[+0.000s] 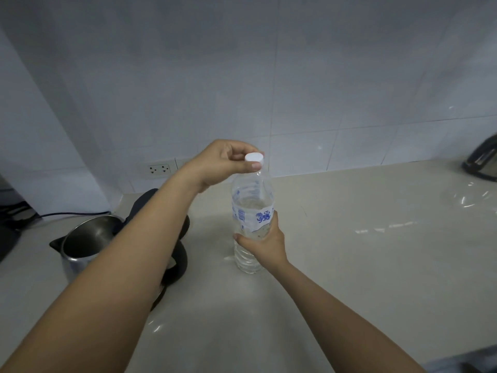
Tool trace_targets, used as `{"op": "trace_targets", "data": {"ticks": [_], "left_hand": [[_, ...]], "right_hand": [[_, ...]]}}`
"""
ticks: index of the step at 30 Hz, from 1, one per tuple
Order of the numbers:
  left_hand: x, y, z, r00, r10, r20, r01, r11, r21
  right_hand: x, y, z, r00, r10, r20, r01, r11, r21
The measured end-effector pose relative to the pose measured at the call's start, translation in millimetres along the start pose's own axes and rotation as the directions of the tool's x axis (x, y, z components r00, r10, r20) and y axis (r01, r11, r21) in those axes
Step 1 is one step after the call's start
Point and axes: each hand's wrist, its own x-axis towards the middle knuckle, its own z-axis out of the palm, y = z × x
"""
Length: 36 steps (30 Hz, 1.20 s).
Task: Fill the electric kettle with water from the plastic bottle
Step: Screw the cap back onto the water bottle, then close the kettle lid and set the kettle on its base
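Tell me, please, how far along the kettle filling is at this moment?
Done: the steel electric kettle stands open on the pale counter, its lid up. In hand: the right hand grips the clear plastic water bottle upright, while the left hand pinches its white screw cap. Left: removing the cap and pouring; the kettle looks dry inside, as far as visible.

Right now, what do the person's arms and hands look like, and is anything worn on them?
Both arms are bare from the frame's lower edge up to the wrists: no sleeves show. The left hand and right hand wear no gloves. No watch, bracelet or ring is visible on either, and no markings or cables. The left thumb's nail looks short and unpainted.
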Motion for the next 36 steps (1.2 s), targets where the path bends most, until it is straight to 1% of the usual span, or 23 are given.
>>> {"op": "trace_targets", "data": {"ticks": [1, 3, 6, 8, 10, 12, 14, 16, 17, 19, 21, 22, 23, 24, 26, 27, 28, 29, 30, 33, 36], "left_hand": [[2.3, -0.9, -5.7, 0.997, -0.015, 0.071, 0.015, 1.0, 0.004], [5.8, -3.7, -14.6, 0.982, -0.05, 0.183, 0.057, 0.998, -0.038], [8.6, -12.4, -20.8, 0.958, -0.054, 0.28, 0.094, 0.987, -0.133], [9.1, -16.6, -22.3, 0.949, -0.054, 0.312, 0.106, 0.983, -0.153], [9.4, -16.4, -22.4, 0.947, -0.058, 0.317, 0.106, 0.985, -0.137], [9.7, -12.6, -24.6, 0.951, -0.081, 0.299, 0.111, 0.99, -0.085], [7.4, -7.7, -29.4, 0.955, -0.117, 0.274, 0.122, 0.993, -0.001], [-0.4, -4.4, -38.3, 0.965, -0.144, 0.22, 0.125, 0.987, 0.098], [-7.3, -3.7, -45.3, 0.976, -0.144, 0.161, 0.124, 0.984, 0.127], [-27.1, -6.1, -65.8, 0.994, -0.113, -0.01, 0.114, 0.987, 0.111], [-54.0, -15.4, -96.2, 0.978, -0.084, -0.193, 0.099, 0.993, 0.069], [-70.4, -22.6, -113.6, 0.956, -0.08, -0.284, 0.098, 0.994, 0.052], [-87.7, -32.3, -131.4, 0.922, -0.087, -0.376, 0.105, 0.994, 0.029], [-105.9, -43.3, -148.2, 0.876, -0.107, -0.471, 0.118, 0.993, -0.007], [-140.7, -71.6, -176.8, 0.746, -0.187, -0.639, 0.159, 0.982, -0.101], [-156.8, -87.4, -186.1, 0.682, -0.239, -0.691, 0.183, 0.971, -0.156], [-171.4, -103.9, -191.0, 0.63, -0.296, -0.718, 0.206, 0.955, -0.212], [-183.9, -120.7, -191.8, 0.596, -0.352, -0.722, 0.226, 0.936, -0.27], [-193.8, -136.4, -189.0, 0.579, -0.405, -0.708, 0.242, 0.914, -0.326], [-207.6, -176.3, -168.6, 0.563, -0.524, -0.639, 0.253, 0.846, -0.47], [-206.7, -196.0, -145.0, 0.553, -0.588, -0.59, 0.163, 0.771, -0.616]], "right_hand": [[1.7, -0.2, -2.4, 0.999, 0.01, 0.035, -0.01, 1.0, 0.002], [6.5, 0.3, -6.7, 0.994, 0.036, 0.107, -0.036, 0.999, 0.001], [18.5, 2.0, -10.7, 0.967, 0.072, 0.245, -0.061, 0.997, -0.049], [26.7, 1.5, -13.5, 0.934, 0.082, 0.348, -0.062, 0.996, -0.069], [31.5, -0.1, -16.5, 0.905, 0.081, 0.417, -0.054, 0.996, -0.076], [31.4, -1.7, -17.8, 0.899, 0.075, 0.431, -0.053, 0.997, -0.063], [29.2, -2.3, -15.4, 0.91, 0.063, 0.411, -0.049, 0.998, -0.044], [21.5, -3.6, -10.2, 0.936, 0.066, 0.347, -0.057, 0.998, -0.036], [13.8, -5.2, -7.4, 0.955, 0.068, 0.29, -0.065, 0.998, -0.023], [-10.5, -4.9, -1.0, 0.994, 0.052, 0.093, -0.05, 0.999, -0.02], [-39.9, 8.5, 3.9, 0.994, -0.038, -0.106, 0.03, 0.996, -0.08], [-53.5, 15.9, 7.1, 0.984, -0.086, -0.155, 0.069, 0.992, -0.109], [-64.8, 21.6, 10.9, 0.978, -0.124, -0.167, 0.103, 0.986, -0.129], [-72.9, 23.9, 16.1, 0.978, -0.153, -0.144, 0.132, 0.981, -0.142], [-79.4, 15.7, 31.8, 0.977, -0.198, -0.076, 0.189, 0.975, -0.117], [-79.1, 5.7, 41.9, 0.974, -0.221, -0.047, 0.217, 0.973, -0.084], [-76.8, -5.6, 53.1, 0.971, -0.237, -0.028, 0.235, 0.971, -0.043], [-73.0, -17.0, 65.3, 0.97, -0.243, -0.019, 0.243, 0.97, 0.004], [-68.7, -29.2, 77.6, 0.971, -0.24, -0.014, 0.24, 0.97, 0.045], [-55.2, -63.8, 111.1, 0.97, -0.243, -0.02, 0.244, 0.96, 0.14], [-42.0, -88.4, 140.1, 0.984, -0.173, -0.034, 0.176, 0.958, 0.225]]}}
